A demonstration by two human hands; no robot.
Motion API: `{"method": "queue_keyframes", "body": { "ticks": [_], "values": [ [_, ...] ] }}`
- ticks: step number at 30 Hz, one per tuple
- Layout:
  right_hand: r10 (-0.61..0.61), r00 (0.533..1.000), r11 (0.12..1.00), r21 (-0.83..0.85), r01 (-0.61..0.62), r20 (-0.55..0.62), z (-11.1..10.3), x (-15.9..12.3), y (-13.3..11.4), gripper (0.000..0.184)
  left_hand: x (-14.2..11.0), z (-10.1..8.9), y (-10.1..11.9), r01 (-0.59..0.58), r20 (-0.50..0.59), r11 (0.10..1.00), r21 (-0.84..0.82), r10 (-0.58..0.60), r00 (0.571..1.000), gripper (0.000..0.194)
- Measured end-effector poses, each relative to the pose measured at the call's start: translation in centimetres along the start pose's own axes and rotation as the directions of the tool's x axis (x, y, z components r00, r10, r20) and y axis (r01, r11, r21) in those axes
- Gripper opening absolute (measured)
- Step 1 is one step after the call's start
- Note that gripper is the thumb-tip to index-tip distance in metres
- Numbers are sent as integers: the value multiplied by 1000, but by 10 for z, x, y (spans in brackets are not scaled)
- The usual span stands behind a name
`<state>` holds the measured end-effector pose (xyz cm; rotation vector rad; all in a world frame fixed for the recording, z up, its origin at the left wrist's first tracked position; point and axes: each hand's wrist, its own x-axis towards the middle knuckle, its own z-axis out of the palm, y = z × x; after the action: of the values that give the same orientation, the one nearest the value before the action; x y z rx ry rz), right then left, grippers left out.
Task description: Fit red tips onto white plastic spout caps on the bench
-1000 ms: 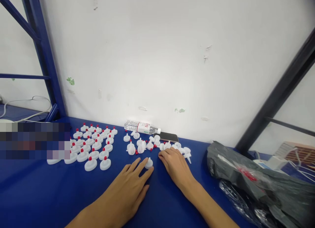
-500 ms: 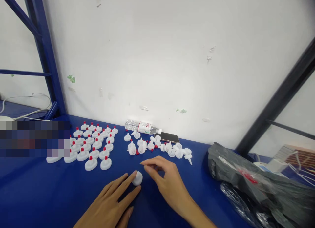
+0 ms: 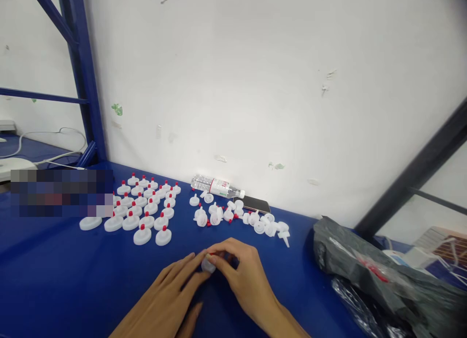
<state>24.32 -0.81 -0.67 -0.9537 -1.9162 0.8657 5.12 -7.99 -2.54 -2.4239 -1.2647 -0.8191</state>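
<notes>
My left hand lies low over the blue table, its index finger and thumb closed around a white spout cap. My right hand meets it from the right, thumb and forefinger pinched at the cap's top. A bit of red tip shows between those fingers; the rest of it is hidden. Beyond my hands lies a loose pile of white spout caps, some on their sides, with small red tips scattered among them. To the left, several white caps with red tips stand upright in rough rows.
A clear plastic bottle lies against the white wall, with a dark phone beside it. A grey plastic bag covers the table's right side. Blue frame posts rise at the left; a blurred patch hides part of the rows.
My right hand has moved left and down onto the cap, its fingertips now at the cap's top. My left hand keeps hold of the cap. The view has shifted slightly.
</notes>
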Motion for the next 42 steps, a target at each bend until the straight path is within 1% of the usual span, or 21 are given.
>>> {"method": "queue_keyframes", "body": {
  "ticks": [3, 5, 6, 8, 12, 14, 16, 18, 21, 23, 25, 27, 29, 30, 32, 34, 35, 37, 38, 40, 42],
  "values": [
    [52, 999, 998, -30, -51, 12, 1, -1, -3, 18, -4, 5, -1, 196, -34, 976, -101, -200, 979, 39],
    [78, 996, 997, -33, -76, 40, 3, -2, -4, 16, -6, 6, -3, 268, -27, 939, -214, -280, 960, 35],
    [83, 995, 996, -33, -81, 59, 4, -3, -5, 14, -7, 6, -4, 269, -26, 925, -268, -286, 958, 34],
    [74, 993, 997, -31, -71, 94, 7, -5, -4, 13, -7, 6, -6, 229, -36, 908, -351, -257, 966, 32],
    [47, 986, 999, -2, -47, 162, 8, -9, 0, 22, -9, 7, -8, 143, -17, 893, -428, -166, 986, 29],
    [39, 977, 999, 21, -45, 210, 7, -10, 0, 21, -10, 6, -8, 142, -20, 896, -420, -166, 986, 24],
    [13, 970, 999, 29, -20, 243, 7, -11, -1, 12, -12, 6, -8, 172, -26, 901, -397, -199, 980, 21],
    [-13, 964, 1000, 24, 7, 264, 7, -11, -3, 6, -14, 5, -10, 181, -20, 910, -374, -203, 979, 21],
    [-7, 962, 999, 38, -4, 273, 8, -11, -4, 10, -18, 6, -13, 101, -17, 936, -338, -114, 993, 27],
    [-4, 960, 998, 60, -13, 281, 8, -11, -4, 13, -18, 5, -13, 73, -23, 946, -315, -84, 996, 28],
    [10, 953, 995, 90, -39, 301, 6, -11, -4, 18, -17, 3, -12, 106, -9, 944, -312, -115, 993, 23],
    [55, 948, 990, 109, -93, 313, 2, -10, -4, 30, -17, -1, -13, 174, 19, 929, -326, -178, 984, 21],
    [111, 950, 982, 117, -151, 293, -2, -9, -4, 41, -20, -8, -20, 269, 6, 909, -319, -281, 960, 25],
    [134, 952, 977, 121, -173, 275, -4, -8, -4, 41, -24, -12, -27, 321, -18, 899, -299, -341, 940, 27],
    [162, 958, 971, 137, -198, 238, -6, -6, -4, 32, -32, -22, -46, 439, -77, 872, -216, -463, 883, 30],
    [166, 963, 970, 143, -199, 214, -6, -5, -3, 21, -38, -33, -69, 568, -88, 818, -87, -574, 814, 25],
    [160, 965, 972, 138, -191, 206, -5, -5, -2, 16, -39, -39, -80, 612, -86, 790, -29, -612, 786, 22],
    [143, 970, 979, 119, -168, 197, -4, -5, -1, 11, -37, -49, -99, 652, -100, 757, 45, -646, 757, 24],
    [133, 973, 982, 106, -155, 190, -4, -4, -1, 11, -34, -53, -106, 659, -113, 749, 66, -650, 751, 26],
    [115, 981, 989, 77, -128, 156, -6, -3, 1, 14, -25, -56, -116, 666, -140, 741, 82, -653, 744, 31],
    [100, 991, 995, 10, -101, 91, -11, -1, 2, 20, -17, -55, -121, 671, -150, 736, 86, -656, 739, 33]
  ]
}}
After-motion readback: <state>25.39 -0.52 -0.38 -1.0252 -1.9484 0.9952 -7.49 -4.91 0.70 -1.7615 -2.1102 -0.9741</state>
